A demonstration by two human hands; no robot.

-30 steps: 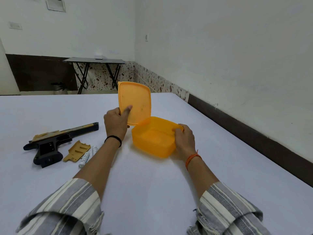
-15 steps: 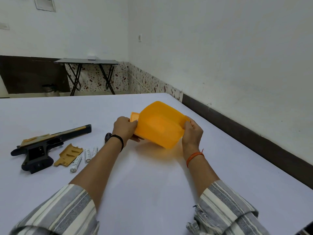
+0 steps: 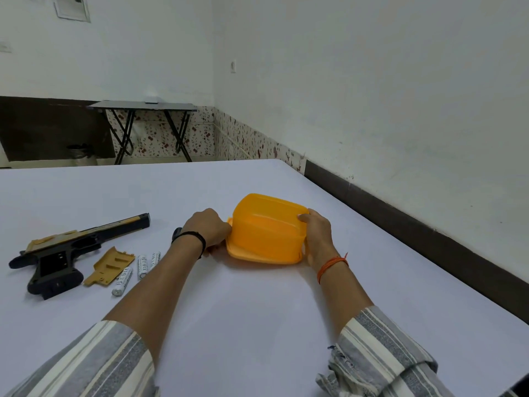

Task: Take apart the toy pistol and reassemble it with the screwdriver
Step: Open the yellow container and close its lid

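Toy pistol (image 3: 57, 253) lay at desk (image 3: 257, 325) left, battery cover (image 3: 110, 266) off; judged light, rigid plastic, best held by handle. Both grips were clamped on yellow box (image 3: 266, 236): left hand (image 3: 207, 227), right hand (image 3: 316, 233).

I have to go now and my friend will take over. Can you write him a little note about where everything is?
Left hand holds the lid edge; right hand grips the upturned orange box, tipped onto its lid.
The toy pistol lies left on the table, its tan cover off, three batteries beside it.
Done: cover and batteries out.
Left: further dismantling, then reassembly. No screwdriver clearly visible.
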